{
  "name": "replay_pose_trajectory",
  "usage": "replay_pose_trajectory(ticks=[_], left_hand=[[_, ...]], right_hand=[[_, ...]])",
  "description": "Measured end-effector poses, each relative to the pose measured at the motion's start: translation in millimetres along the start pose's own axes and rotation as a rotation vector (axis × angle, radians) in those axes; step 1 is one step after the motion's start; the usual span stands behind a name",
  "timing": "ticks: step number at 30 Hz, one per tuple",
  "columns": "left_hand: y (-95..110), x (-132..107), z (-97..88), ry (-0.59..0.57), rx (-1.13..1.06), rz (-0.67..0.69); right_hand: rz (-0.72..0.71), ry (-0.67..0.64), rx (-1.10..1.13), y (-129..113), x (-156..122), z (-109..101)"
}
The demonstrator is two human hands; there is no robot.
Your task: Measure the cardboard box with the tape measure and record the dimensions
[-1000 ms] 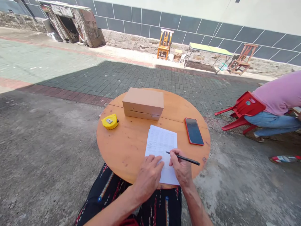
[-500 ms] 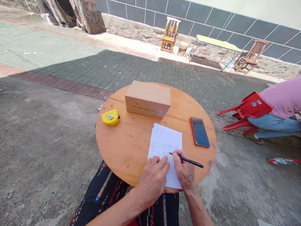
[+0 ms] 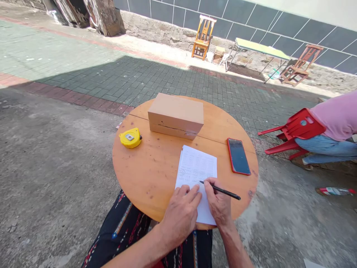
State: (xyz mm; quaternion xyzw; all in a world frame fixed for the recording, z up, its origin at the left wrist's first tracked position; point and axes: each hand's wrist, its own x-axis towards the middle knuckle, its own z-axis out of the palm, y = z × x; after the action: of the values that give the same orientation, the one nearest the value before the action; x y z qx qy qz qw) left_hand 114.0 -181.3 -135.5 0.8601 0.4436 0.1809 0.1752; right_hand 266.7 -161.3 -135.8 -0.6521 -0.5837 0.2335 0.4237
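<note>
The right hand clamps its grip on a pen over paper. The left hand rests on the paper, grip apart.

A cardboard box, a yellow tape measure and a red-edged phone lay on the round table.
At right, a person in pink sat on a red chair; a bottle lay lower down. Toward the upper right, a yellow-topped table stood between two wooden chairs.
</note>
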Motion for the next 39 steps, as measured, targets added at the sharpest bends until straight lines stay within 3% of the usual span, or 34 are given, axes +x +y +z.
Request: replay_pose_trajectory(ticks=[39], left_hand=[[0.1,0.9,-2.6,-0.018,-0.032,-0.001]], right_hand=[[-0.049,-0.016,-0.017,1.9,-0.6,-0.3]])
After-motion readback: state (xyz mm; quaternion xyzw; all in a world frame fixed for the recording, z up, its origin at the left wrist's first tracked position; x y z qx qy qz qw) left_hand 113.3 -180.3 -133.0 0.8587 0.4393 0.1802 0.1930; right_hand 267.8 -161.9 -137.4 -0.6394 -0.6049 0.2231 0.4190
